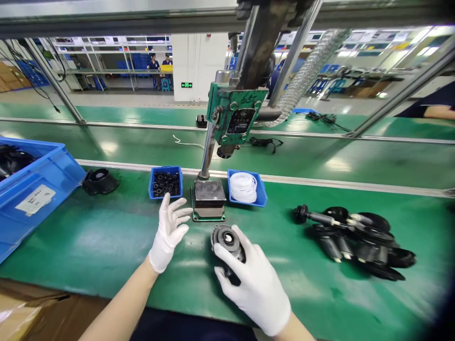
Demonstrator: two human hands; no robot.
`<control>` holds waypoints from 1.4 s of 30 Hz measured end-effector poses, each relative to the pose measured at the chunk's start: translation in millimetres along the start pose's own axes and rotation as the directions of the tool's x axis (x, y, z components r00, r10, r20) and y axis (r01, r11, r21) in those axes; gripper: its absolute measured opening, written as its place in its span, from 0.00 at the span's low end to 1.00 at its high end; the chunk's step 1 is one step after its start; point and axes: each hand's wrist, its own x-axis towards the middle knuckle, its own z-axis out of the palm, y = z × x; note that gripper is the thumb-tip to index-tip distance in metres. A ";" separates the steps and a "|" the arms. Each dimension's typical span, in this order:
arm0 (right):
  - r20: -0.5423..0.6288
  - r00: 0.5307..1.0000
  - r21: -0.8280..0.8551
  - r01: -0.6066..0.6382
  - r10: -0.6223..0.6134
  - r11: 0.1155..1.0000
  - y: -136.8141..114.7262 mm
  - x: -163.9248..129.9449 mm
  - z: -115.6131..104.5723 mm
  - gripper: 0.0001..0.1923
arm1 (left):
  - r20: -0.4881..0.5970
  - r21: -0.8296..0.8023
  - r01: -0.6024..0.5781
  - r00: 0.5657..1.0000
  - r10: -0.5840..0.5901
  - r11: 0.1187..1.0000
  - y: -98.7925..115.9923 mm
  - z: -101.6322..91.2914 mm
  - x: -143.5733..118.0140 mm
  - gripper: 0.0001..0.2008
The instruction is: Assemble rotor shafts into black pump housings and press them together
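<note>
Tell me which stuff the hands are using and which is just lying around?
In use:
- right hand holding the round black part
- left hand, open, near the bin of black rings
- press base

Lying about:
- bin of white rings
- pile of black parts
- big blue crate
- black piece

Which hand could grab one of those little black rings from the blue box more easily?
Probably the left hand. It is empty, open, and just below the blue bin of small black rings. The right hand is busy holding the round black part.
</note>
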 end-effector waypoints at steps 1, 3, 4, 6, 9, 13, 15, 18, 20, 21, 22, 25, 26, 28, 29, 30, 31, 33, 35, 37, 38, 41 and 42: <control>-0.006 1.000 0.003 0.001 -0.001 1.000 -1.1 -0.9 1.2 0.20 | 0.015 0.011 0.014 1.000 -0.014 1.000 -0.6 0.6 -1.3 0.42; -0.063 0.998 0.010 0.004 -0.003 1.000 -3.7 -1.7 1.6 0.18 | 0.052 0.045 0.031 0.998 -0.033 0.998 -1.3 2.4 -4.6 0.40; -0.084 0.996 0.006 0.003 -0.003 1.000 -5.0 -1.5 1.4 0.18 | 0.069 0.066 0.032 0.997 -0.036 0.997 -1.3 3.5 -6.4 0.40; -0.067 0.998 -0.008 -0.002 0.002 1.000 -7.0 0.0 1.3 0.19 | 0.088 0.114 0.035 0.995 -0.045 0.993 -0.2 6.3 -9.8 0.39; 0.020 1.000 -0.019 -0.009 0.010 1.000 -9.1 2.8 3.4 0.22 | 0.107 0.182 0.053 0.992 -0.073 0.982 3.3 11.0 -14.0 0.37; -0.053 0.998 -0.022 -0.029 0.028 0.999 -13.3 2.3 6.4 0.22 | 0.173 0.202 0.061 0.980 -0.097 0.978 7.6 14.3 -17.7 0.34; -0.028 0.999 -0.043 -0.039 0.037 0.998 -14.8 -0.8 4.7 0.25 | 0.217 0.183 0.072 0.970 -0.112 0.980 8.5 14.1 -19.5 0.33; 0.110 0.992 0.042 -0.063 0.058 0.997 -12.5 -4.5 -3.8 0.31 | 0.329 0.193 0.110 0.929 -0.170 0.975 8.2 16.3 -24.1 0.43; 0.112 0.987 0.137 -0.129 0.114 0.982 -8.0 -2.4 -9.1 0.33 | 0.401 0.246 0.134 0.887 -0.227 0.960 7.2 23.1 -28.3 0.59; 0.090 0.983 0.191 -0.172 0.157 0.966 -5.2 0.5 -10.0 0.33 | 0.410 0.282 0.142 0.876 -0.253 0.949 6.8 28.3 -30.2 0.66; 0.072 0.977 0.265 -0.212 0.199 0.941 -2.4 4.1 -9.5 0.33 | 0.399 0.318 0.152 0.874 -0.278 0.936 6.4 34.4 -31.8 0.69; 0.107 0.960 0.517 -0.276 0.259 0.810 7.6 13.6 -3.0 0.30 | 0.312 0.367 0.175 0.902 -0.298 0.914 6.4 52.2 -33.7 0.63; 0.112 0.955 0.564 -0.288 0.274 0.774 11.9 14.4 -1.4 0.28 | 0.294 0.363 0.173 0.911 -0.289 0.916 7.0 56.1 -33.5 0.59; 0.040 0.926 0.632 -0.314 0.375 0.708 22.1 12.3 -1.5 0.19 | 0.292 0.373 0.160 0.915 -0.279 0.914 8.5 59.3 -32.6 0.57; -0.024 0.892 0.667 -0.323 0.452 0.672 27.4 10.5 -2.9 0.16 | 0.293 0.387 0.160 0.912 -0.286 0.908 9.4 59.2 -32.1 0.57; -0.083 0.842 0.708 -0.327 0.534 0.626 32.0 9.2 -4.5 0.17 | 0.296 0.406 0.167 0.906 -0.302 0.899 10.3 58.3 -31.7 0.57; -0.119 0.790 0.748 -0.328 0.602 0.578 35.2 9.1 -5.8 0.19 | 0.296 0.423 0.176 0.900 -0.319 0.889 11.0 57.4 -31.3 0.58; -0.099 0.769 0.786 -0.329 0.632 0.524 36.0 13.1 -5.7 0.16 | 0.301 0.430 0.181 0.895 -0.329 0.885 11.8 56.6 -30.5 0.58; 0.016 0.865 0.768 -0.332 0.502 0.548 31.2 19.8 -2.9 0.20 | 0.310 0.405 0.168 0.900 -0.307 0.899 11.6 57.7 -29.7 0.58; 0.100 0.929 0.719 -0.314 0.355 0.620 27.3 23.2 -1.4 0.24 | 0.309 0.383 0.159 0.906 -0.288 0.910 10.9 59.5 -29.3 0.58; 0.094 0.936 0.701 -0.304 0.338 0.646 27.6 22.5 -2.2 0.21 | 0.304 0.386 0.163 0.907 -0.292 0.908 10.5 60.1 -29.4 0.58; -0.049 0.869 0.725 -0.308 0.492 0.617 36.4 13.9 -8.6 0.18 | 0.283 0.434 0.185 0.901 -0.329 0.882 10.0 59.9 -30.6 0.58; -0.068 0.832 0.742 -0.327 0.551 0.585 39.4 10.8 -10.3 0.20 | 0.279 0.450 0.190 0.898 -0.340 0.873 10.0 59.1 -31.0 0.58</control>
